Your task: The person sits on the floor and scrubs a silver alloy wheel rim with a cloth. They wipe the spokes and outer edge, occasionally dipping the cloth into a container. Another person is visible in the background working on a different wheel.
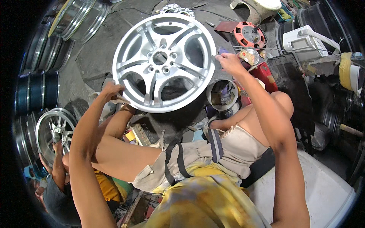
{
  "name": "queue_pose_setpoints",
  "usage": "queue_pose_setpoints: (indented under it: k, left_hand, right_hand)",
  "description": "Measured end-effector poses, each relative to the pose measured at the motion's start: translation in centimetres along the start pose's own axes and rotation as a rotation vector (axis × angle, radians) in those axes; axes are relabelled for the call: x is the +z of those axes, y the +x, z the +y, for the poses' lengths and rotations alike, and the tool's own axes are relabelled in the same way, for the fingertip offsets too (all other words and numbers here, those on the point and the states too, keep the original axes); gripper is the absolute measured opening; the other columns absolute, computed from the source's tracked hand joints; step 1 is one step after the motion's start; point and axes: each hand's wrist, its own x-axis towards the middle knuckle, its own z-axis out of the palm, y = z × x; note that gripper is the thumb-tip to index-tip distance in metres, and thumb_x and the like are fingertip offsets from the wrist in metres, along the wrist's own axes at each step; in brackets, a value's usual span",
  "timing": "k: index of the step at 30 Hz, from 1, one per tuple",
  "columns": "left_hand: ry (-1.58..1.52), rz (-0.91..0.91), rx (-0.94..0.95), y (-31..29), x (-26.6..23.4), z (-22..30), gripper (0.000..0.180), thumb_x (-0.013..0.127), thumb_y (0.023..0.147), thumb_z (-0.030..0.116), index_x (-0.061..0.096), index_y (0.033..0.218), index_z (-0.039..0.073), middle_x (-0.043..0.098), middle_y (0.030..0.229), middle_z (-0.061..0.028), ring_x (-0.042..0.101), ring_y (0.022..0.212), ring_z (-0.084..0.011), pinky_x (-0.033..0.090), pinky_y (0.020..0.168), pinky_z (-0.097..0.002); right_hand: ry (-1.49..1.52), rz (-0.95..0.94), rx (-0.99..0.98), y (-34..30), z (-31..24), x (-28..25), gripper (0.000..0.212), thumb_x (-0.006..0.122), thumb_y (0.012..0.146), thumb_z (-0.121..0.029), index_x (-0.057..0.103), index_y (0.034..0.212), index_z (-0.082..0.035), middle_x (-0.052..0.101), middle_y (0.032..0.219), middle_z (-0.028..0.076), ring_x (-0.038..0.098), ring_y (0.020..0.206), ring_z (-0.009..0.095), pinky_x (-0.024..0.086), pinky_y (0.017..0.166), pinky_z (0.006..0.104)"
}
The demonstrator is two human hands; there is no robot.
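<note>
We hold a silver alloy wheel upright and tilted, face toward us, above the grey concrete floor. Our left hand grips the lower left of the rim, with the fingers curled over its edge and what appears to be a small piece of abrasive paper pressed under them; the view there is too poor to confirm this. Our right hand is at the right edge of the rim, fingers drawn together in a pinch on a small purple piece held against the lip. The wheel shows paired spokes, a centre bore and a ring of bolt holes, and its lower edge stands just in front of our bare knees. Just beside the lower right of the rim stands an open round tin. Near the right hand lie a small metal bowl and an orange cable reel. At the left of the floor, a second silver wheel stands close to another person's hand. Dark rims are stacked behind it.
</note>
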Motion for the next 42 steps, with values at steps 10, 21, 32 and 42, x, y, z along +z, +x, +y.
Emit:
queue_pose_setpoints:
  k: [10, 21, 32, 42]
  left_hand:
    - [0.012, 0.085, 0.075, -3.3, 0.5, 0.7, 0.032, 0.08, 0.075, 0.017, 0.073, 0.095, -0.007, 0.07, 0.078, -0.0124, 0.064, 0.063, -0.0185, 0.051, 0.053, -0.0354]
    - [0.583, 0.413, 0.261, 4.8, -5.8, 1.4, 0.036, 0.06, 0.087, 0.025, 0.072, 0.111, 0.002, 0.073, 0.111, -0.0244, 0.071, 0.101, -0.0424, 0.055, 0.092, -0.0493]
    - [0.699, -0.011, 0.875, -5.3, 9.1, 17.7, 0.026, 0.071, 0.082, 0.018, 0.073, 0.103, 0.003, 0.074, 0.095, -0.0191, 0.073, 0.092, -0.0366, 0.057, 0.085, -0.0443]
    - [0.701, 0.009, 0.881, -12.0, 19.4, 14.7, 0.066, 0.075, 0.082, 0.015, 0.05, 0.143, 0.009, 0.057, 0.127, -0.0205, 0.069, 0.1, -0.0393, 0.057, 0.088, -0.0486]
  right_hand:
    - [-0.174, 0.074, -0.011, -0.1, -4.1, 3.3, 0.035, 0.066, 0.086, -0.033, 0.076, 0.087, 0.001, 0.072, 0.087, 0.026, 0.072, 0.086, 0.038, 0.054, 0.081, 0.0468]
    - [0.196, -0.408, 0.054, -8.5, -1.5, 2.2, 0.031, 0.068, 0.096, -0.028, 0.074, 0.092, 0.002, 0.067, 0.075, 0.005, 0.061, 0.071, 0.011, 0.049, 0.063, 0.0333]
    - [-0.61, -0.212, -0.333, -9.0, 6.8, 1.6, 0.026, 0.075, 0.082, -0.026, 0.07, 0.095, -0.004, 0.07, 0.096, 0.023, 0.069, 0.094, 0.041, 0.056, 0.086, 0.0482]
    - [-0.798, -0.09, -0.203, -9.9, 12.0, 7.9, 0.028, 0.077, 0.083, -0.026, 0.073, 0.103, -0.006, 0.062, 0.128, 0.023, 0.069, 0.108, 0.038, 0.057, 0.088, 0.0463]
